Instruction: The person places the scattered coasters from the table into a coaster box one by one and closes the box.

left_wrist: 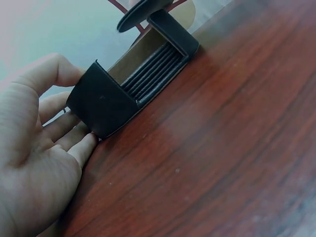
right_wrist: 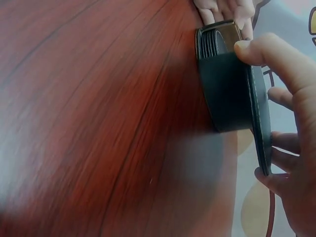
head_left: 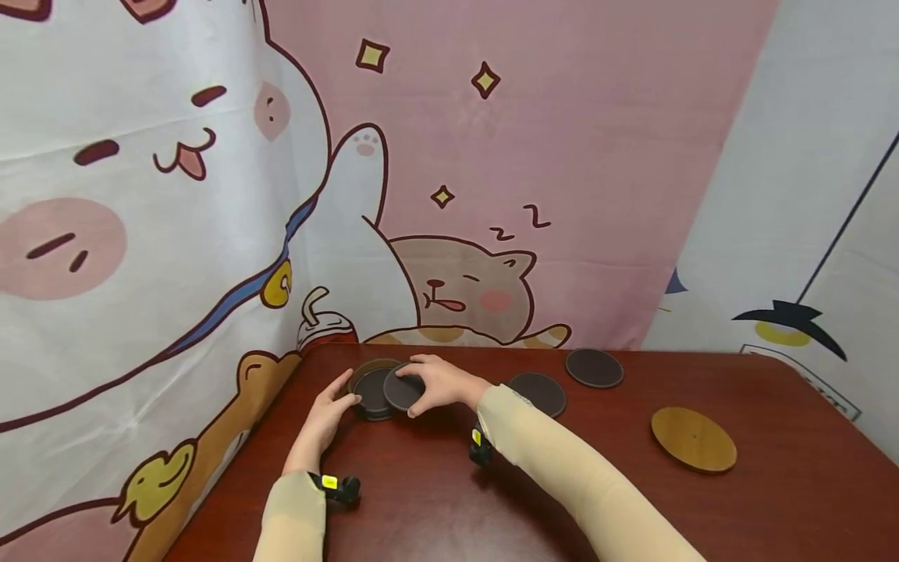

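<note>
A round black coaster holder point(left_wrist: 101, 101) with a brown inner wall stands on the table, and several black coasters point(left_wrist: 157, 69) lie stacked inside it. My left hand point(head_left: 326, 414) holds the holder's left side, thumb at the upper edge and fingers along the outer wall. Between thumb and fingers, my right hand point(head_left: 444, 382) grips a single round black coaster point(head_left: 401, 390) by its edges. That coaster is tilted over the right part of the holder; in the right wrist view it stands just above the holder's rim. Whether the two touch I cannot tell.
To the right lie two more dark round coasters, one point(head_left: 539, 396) partly behind my right forearm and one point(head_left: 595, 368) near the back edge. A tan round disc point(head_left: 694, 439) lies further right on the reddish-brown table point(head_left: 435, 499). A cartoon-printed cloth point(head_left: 597, 156) hangs behind.
</note>
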`<state>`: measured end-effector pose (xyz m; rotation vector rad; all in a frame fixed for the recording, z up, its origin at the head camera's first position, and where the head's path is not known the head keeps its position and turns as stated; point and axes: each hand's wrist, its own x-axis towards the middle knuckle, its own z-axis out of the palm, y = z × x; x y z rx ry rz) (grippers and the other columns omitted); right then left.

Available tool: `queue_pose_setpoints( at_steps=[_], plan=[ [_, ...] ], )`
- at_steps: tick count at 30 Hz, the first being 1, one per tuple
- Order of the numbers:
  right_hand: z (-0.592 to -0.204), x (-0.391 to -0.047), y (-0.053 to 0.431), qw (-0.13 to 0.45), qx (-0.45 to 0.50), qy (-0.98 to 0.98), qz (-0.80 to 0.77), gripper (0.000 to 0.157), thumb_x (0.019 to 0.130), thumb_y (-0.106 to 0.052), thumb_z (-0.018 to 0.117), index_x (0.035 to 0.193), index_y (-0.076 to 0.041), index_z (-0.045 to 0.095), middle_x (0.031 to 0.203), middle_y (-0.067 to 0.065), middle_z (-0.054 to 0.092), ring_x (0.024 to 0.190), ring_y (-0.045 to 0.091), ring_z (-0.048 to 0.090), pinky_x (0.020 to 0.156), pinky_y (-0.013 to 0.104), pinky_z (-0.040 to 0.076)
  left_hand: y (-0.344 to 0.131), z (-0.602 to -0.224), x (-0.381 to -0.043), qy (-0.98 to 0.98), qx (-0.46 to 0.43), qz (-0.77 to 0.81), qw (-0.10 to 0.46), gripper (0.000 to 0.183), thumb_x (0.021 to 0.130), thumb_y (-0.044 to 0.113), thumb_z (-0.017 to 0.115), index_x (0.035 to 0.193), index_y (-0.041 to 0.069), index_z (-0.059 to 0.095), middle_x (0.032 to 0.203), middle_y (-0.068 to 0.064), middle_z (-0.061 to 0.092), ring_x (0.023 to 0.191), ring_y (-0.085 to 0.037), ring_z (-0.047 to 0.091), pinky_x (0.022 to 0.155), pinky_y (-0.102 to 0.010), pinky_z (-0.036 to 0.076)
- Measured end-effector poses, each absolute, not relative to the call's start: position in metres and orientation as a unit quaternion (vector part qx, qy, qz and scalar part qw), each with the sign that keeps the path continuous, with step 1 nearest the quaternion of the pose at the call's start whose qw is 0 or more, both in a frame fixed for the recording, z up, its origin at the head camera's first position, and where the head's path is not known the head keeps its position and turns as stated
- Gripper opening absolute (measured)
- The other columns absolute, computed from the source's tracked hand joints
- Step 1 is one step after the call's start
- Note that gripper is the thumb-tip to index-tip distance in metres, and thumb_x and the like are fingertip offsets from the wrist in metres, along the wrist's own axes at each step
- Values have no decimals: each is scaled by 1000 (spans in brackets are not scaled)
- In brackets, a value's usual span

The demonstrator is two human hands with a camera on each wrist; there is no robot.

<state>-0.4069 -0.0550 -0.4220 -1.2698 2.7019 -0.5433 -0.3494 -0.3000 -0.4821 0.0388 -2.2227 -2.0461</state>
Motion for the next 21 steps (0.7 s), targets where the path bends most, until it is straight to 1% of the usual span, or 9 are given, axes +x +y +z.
queue_pose_setpoints(
  at_steps=[6, 13, 15, 19, 21],
  plan=[
    [-420, -409, -70, 55, -414, 891, -180, 72, 60, -47, 71, 125, -28, 49, 139, 9, 30, 126, 24, 25, 92, 37, 34, -299, -482, -347, -736, 17, -674, 61, 62, 77, 4, 57, 135, 12, 36, 137, -9, 33, 123, -23, 29, 98, -38, 21],
    [-424, -411, -76, 46, -422, 887, -179, 69, 60, -47, 70, 121, -21, 54, 135, 8, 38, 127, 20, 26, 94, 35, 33, -298, -484, -346, -737, 14, -674, 54, 62, 78, 4, 57, 135, 14, 37, 138, -9, 32, 123, -22, 27, 99, -38, 20],
    [-426, -411, -77, 44, -425, 885, -187, 68, 61, -48, 70, 121, -21, 54, 135, 8, 37, 128, 20, 24, 94, 35, 33, -298, -483, -346, -736, 14, -674, 54, 62, 77, 4, 57, 135, 13, 36, 137, -9, 32, 123, -22, 28, 99, -38, 20],
    [-426, -409, -77, 42, -421, 881, -210, 63, 64, -46, 70, 119, -21, 55, 138, 12, 31, 128, 21, 24, 93, 38, 34, -299, -481, -347, -734, 10, -677, 55, 62, 78, 4, 57, 135, 13, 36, 137, -10, 32, 123, -23, 29, 99, -38, 19],
    [-426, -409, -77, 34, -423, 878, -221, 58, 66, -43, 70, 118, -20, 57, 138, 12, 32, 128, 21, 25, 94, 37, 33, -299, -481, -347, -733, 10, -678, 54, 62, 78, 4, 57, 135, 13, 36, 138, -10, 32, 123, -24, 28, 99, -39, 19]
  ],
)
